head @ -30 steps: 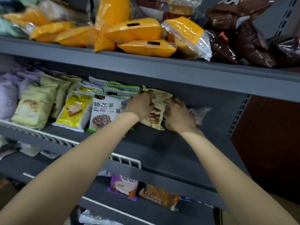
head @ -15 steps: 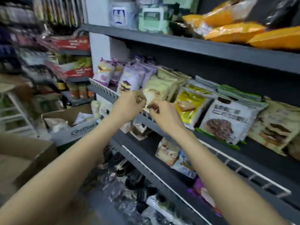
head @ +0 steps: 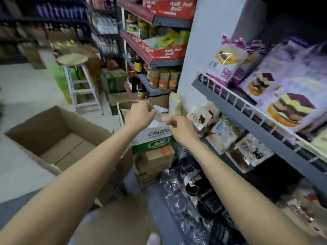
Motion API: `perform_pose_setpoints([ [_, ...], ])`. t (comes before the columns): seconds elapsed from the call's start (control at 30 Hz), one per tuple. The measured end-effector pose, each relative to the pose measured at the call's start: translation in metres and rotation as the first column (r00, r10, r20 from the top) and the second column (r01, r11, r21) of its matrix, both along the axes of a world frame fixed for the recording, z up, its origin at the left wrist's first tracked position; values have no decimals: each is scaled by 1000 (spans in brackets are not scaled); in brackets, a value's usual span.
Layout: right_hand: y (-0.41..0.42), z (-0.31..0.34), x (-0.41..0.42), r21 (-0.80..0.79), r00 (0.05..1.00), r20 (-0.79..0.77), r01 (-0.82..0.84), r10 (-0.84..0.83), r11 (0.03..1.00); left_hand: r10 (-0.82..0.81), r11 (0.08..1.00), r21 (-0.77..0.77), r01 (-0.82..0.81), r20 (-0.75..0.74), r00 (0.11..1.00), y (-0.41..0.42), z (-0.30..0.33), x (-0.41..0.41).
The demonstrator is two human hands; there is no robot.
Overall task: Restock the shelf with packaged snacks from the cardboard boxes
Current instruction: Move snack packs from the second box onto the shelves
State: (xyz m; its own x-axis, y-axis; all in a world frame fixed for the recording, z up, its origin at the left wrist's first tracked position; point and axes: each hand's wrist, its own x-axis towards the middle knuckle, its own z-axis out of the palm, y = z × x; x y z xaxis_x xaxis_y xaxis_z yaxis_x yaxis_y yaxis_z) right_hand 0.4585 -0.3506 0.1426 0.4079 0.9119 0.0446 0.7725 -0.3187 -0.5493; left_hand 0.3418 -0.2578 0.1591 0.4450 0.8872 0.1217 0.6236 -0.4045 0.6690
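Observation:
My left hand [head: 139, 116] and my right hand [head: 180, 129] hover close together over an open white cardboard box [head: 155, 134] printed "Cestbon". Both have curled fingers, and I see nothing held in either. Inside the box lie wrapped snack packets [head: 161, 116], just past my left fingertips. A pale green packet [head: 174, 105] stands upright at the box's far side. To the right runs the grey shelf with a white wire rail [head: 230, 99], carrying purple cake packets [head: 290, 96]. The shelf below holds clear-wrapped pastries [head: 221, 135].
A large open cardboard box [head: 58, 138] sits on the floor at left. The white box rests on stacked cartons [head: 155, 161]. Dark wrapped packets [head: 194, 191] lie on the bottom shelf. A white stool [head: 79, 82] and more shelving stand behind.
My view has swung left and down, from the middle shelf to the boxes. Both hands left the shelved packets and now sit over the white box.

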Motion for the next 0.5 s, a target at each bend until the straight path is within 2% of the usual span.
perform_pose_setpoints([
  [0.17,121,-72,22,-118,995,-87,-56,46,991,42,994,-93,-56,-138,990,114,-67,15],
  [0.33,215,-139,37,-258,976,-198,-138,87,956,43,956,-264,-128,-304,952,198,-132,35],
  [0.5,293,-197,35,-366,942,-331,-174,47,914,77,862,-465,-204,-277,958,261,-170,47],
])
